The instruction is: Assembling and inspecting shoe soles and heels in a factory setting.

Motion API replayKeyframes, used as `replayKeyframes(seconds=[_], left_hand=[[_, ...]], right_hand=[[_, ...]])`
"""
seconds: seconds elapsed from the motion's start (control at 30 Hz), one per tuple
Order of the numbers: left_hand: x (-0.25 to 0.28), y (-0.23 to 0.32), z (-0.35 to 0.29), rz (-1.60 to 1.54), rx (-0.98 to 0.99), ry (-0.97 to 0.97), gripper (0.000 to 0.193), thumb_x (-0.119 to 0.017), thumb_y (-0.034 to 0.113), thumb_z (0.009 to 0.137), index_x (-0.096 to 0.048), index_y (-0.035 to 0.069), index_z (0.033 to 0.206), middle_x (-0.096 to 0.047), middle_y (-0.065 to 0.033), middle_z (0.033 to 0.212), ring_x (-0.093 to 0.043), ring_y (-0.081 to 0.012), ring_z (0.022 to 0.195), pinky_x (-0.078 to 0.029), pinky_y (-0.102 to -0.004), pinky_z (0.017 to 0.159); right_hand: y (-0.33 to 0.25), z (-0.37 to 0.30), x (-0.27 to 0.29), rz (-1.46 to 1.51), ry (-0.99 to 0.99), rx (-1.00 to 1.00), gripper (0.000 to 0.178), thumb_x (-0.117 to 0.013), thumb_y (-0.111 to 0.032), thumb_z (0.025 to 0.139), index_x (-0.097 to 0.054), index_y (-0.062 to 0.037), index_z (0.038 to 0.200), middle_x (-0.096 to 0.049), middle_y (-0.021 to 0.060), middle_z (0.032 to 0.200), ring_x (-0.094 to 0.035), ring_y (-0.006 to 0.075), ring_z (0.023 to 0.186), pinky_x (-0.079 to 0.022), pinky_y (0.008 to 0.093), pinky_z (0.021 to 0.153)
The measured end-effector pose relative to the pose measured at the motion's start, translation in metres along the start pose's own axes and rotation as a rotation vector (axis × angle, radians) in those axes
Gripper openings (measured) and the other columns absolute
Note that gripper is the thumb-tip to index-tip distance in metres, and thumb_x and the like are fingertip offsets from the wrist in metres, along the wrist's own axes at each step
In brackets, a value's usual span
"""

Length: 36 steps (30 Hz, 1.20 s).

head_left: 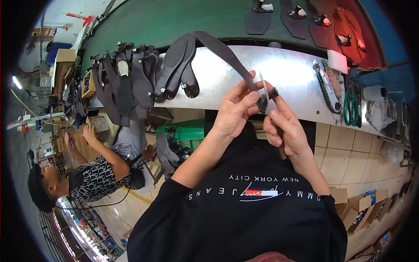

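Observation:
My left hand (pixel 235 107) is closed on the heel end of a dark sandal sole (pixel 224 52), its thumb pressing near a small dark strap. The sole slants up and left over the metal bench. Close by, my right hand (pixel 286 129) has curled fingers around a slim brown handle (pixel 282 152), whose lower end sticks out under the palm. Its index finger reaches up to the strap end. A thin whitish strip (pixel 263 85) stands between the two hands; what it belongs to, I cannot tell. The fingers partly hide the strap.
Dark sandals (pixel 124 83) are heaped on the bench's left, with soles (pixel 176 65) beside them. Rightward lie a utility knife (pixel 326 87) and green-handled scissors (pixel 350 109). More soles (pixel 293 19) rest on the green surface behind. A green basket (pixel 185 133) sits below; a co-worker (pixel 98 174) is at left.

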State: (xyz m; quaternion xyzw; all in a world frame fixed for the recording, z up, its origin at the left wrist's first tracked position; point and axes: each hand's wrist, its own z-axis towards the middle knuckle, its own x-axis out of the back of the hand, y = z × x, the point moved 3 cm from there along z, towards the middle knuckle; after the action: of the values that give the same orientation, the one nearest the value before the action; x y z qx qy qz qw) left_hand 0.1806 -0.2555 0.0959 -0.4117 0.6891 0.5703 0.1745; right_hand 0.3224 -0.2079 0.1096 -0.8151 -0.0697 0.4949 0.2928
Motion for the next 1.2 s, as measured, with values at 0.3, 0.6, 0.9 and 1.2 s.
replayKeyframes(seconds=[0.3,0.6,0.9,1.2], left_hand=[[0.003,-0.004,-0.002,0.072,-0.079,0.034,0.056,-0.065,-0.001,0.086,-0.046,0.006,0.139,-0.063,-0.0103,0.12,-0.063,-0.0215,0.109,-0.054,-0.0317,0.086],[0.019,0.036,-0.015,0.217,-0.129,0.09,0.038,-0.055,0.01,0.094,-0.053,-0.004,0.13,-0.064,-0.0155,0.119,-0.067,-0.0238,0.1,-0.054,-0.0328,0.084],[0.101,0.165,-0.045,1.013,-0.585,0.679,0.052,-0.066,0.017,0.09,-0.049,-0.01,0.132,-0.06,-0.0183,0.126,-0.057,-0.0188,0.115,-0.042,-0.029,0.1],[0.017,0.141,0.066,1.484,-0.917,0.375,0.045,-0.073,0.022,0.083,-0.062,-0.002,0.12,-0.059,-0.0215,0.127,-0.056,-0.0316,0.121,-0.042,-0.0379,0.101]], right_hand=[[0.006,0.004,0.004,-0.105,0.085,0.036,0.042,-0.046,-0.018,0.101,-0.041,-0.011,0.142,-0.045,0.0003,0.065,-0.035,0.0046,0.045,-0.03,0.0178,0.042],[-0.018,0.004,0.021,0.047,-0.016,0.128,0.049,-0.041,-0.023,0.102,-0.031,-0.0087,0.148,-0.042,0.0002,0.061,-0.033,0.0063,0.04,-0.029,0.0186,0.037],[-0.029,0.016,0.034,-0.129,0.11,0.208,0.053,-0.039,-0.023,0.102,-0.024,-0.0056,0.15,-0.041,-0.0015,0.06,-0.035,0.0041,0.039,-0.03,0.0181,0.036],[-0.054,0.022,0.075,-0.822,0.508,0.497,0.037,-0.048,-0.003,0.094,-0.056,-0.0032,0.13,-0.054,0.0002,0.076,-0.046,0.0049,0.062,-0.038,0.0205,0.055]])
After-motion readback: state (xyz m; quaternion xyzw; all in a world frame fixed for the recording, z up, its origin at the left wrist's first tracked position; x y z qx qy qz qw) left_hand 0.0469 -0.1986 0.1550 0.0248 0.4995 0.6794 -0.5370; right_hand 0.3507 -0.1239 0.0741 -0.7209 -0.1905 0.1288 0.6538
